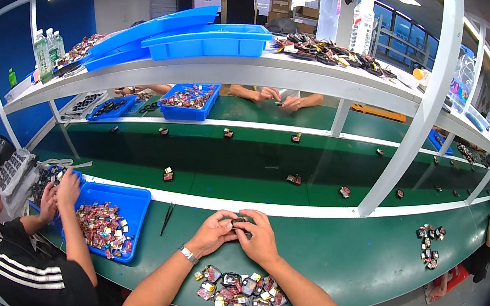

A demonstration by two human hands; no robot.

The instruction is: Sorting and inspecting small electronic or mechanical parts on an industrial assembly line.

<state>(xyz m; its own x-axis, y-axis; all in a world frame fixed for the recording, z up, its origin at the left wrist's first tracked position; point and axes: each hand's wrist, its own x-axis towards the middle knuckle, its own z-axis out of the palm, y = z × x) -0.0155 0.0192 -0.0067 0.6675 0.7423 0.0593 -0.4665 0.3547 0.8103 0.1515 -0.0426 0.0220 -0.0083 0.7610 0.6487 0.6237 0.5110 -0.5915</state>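
Over the green bench, my left hand (pixel 212 232) and my right hand (pixel 259 237) meet, both closed on a small black plastic device (pixel 238 222). Fingers cover much of it, so its details are hidden. Just below my hands lies a pile of small electronic units (pixel 231 281), with dark or clear housings, red boards and yellow-white parts. Black tweezers (pixel 167 219) rest on the bench to the left of my left hand. Beyond them stands a blue tray (pixel 141 226) full of similar small red and yellow parts.
Beside the tray, a co-worker (pixel 25 247) handles small parts. A white rail (pixel 237 205) separates my bench from a green conveyor (pixel 223 172) carrying scattered units. An upper shelf (pixel 318 79) holds blue trays (pixel 210 43) and bottles. Another cluster of units (pixel 429 245) lies to the right.
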